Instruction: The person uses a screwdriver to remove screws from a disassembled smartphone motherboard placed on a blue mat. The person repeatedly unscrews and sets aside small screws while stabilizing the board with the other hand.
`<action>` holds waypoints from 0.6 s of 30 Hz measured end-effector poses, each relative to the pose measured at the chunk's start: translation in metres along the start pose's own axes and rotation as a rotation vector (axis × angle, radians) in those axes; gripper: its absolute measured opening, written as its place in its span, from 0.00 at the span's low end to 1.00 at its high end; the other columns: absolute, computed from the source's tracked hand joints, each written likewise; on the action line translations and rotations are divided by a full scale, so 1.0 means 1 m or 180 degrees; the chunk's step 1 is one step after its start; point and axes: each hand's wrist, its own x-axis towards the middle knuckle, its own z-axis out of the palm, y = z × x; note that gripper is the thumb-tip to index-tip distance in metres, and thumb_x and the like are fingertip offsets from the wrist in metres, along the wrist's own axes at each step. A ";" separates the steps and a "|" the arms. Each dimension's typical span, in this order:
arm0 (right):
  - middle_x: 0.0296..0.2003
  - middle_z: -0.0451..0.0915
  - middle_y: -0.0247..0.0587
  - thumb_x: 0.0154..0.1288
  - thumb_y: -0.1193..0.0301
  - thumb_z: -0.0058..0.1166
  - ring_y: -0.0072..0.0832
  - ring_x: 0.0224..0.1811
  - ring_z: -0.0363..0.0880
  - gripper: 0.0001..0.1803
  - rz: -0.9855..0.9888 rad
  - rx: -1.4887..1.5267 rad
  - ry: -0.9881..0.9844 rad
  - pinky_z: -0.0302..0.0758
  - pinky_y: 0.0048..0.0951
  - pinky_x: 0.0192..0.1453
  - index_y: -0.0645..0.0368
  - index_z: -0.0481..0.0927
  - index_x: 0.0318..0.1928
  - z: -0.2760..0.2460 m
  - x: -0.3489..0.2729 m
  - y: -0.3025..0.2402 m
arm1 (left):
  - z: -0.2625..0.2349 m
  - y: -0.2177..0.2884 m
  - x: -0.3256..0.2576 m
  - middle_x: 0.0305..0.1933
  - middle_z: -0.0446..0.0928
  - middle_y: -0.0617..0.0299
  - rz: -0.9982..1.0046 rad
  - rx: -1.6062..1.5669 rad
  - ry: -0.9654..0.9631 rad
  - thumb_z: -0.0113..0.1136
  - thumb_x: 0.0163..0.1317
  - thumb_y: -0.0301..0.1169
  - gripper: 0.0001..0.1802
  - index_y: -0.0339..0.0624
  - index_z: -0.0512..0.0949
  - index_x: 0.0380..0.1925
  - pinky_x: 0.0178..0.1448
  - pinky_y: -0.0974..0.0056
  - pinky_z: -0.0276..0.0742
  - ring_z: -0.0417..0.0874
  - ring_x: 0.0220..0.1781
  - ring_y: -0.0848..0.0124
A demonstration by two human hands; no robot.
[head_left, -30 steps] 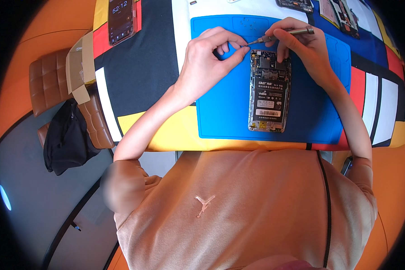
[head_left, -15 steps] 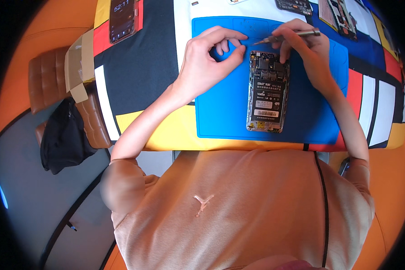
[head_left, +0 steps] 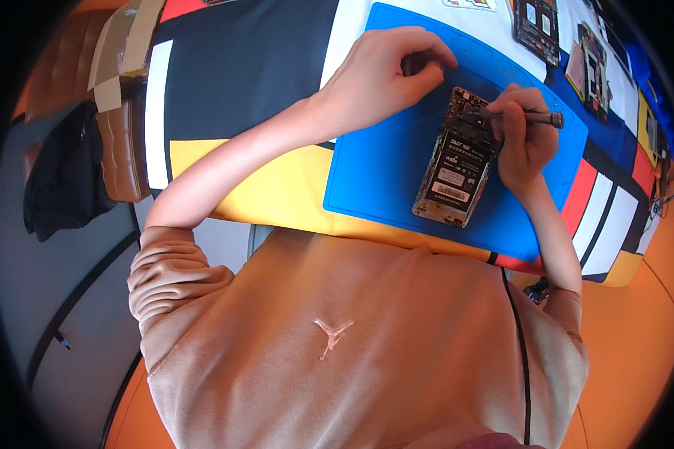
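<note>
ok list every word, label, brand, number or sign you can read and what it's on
I won't copy wording, only say where it stands.
Battery: pale print and labels on black; the smallest lines are too small to read.
Sweatshirt: pale stitched emblem, a figure, no lettering seen.
Far phone: pale label, too small to read.

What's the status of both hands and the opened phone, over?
Left hand curled over blue mat, contents unclear. Right hand gripping screwdriver above phone. Phone lying flat, internals exposed. Right hand partly covering its upper right edge.
</note>
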 end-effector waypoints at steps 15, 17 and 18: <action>0.33 0.79 0.42 0.72 0.81 0.50 0.23 0.29 0.72 0.05 -0.0277 -0.0212 -0.0047 0.66 0.24 0.32 0.69 0.77 0.37 -0.002 -0.002 0.003 | 0.007 -0.006 0.000 0.29 0.79 0.58 0.0257 -0.0288 0.0302 0.60 0.64 0.25 0.07 0.37 0.84 0.39 0.36 0.71 0.76 0.79 0.29 0.74; 0.33 0.79 0.42 0.72 0.81 0.50 0.23 0.29 0.72 0.04 -0.0296 -0.0221 -0.0047 0.66 0.23 0.32 0.69 0.77 0.37 -0.001 -0.004 0.004 | 0.007 -0.006 0.000 0.29 0.79 0.58 0.0260 -0.0289 0.0296 0.60 0.64 0.25 0.07 0.38 0.84 0.39 0.36 0.71 0.76 0.79 0.30 0.74; 0.33 0.79 0.42 0.72 0.81 0.50 0.23 0.29 0.72 0.04 -0.0276 -0.0206 -0.0060 0.66 0.23 0.32 0.69 0.77 0.37 -0.001 -0.004 0.004 | 0.008 -0.006 0.000 0.29 0.79 0.58 0.0261 -0.0289 0.0294 0.59 0.64 0.25 0.07 0.38 0.84 0.39 0.36 0.71 0.76 0.79 0.30 0.74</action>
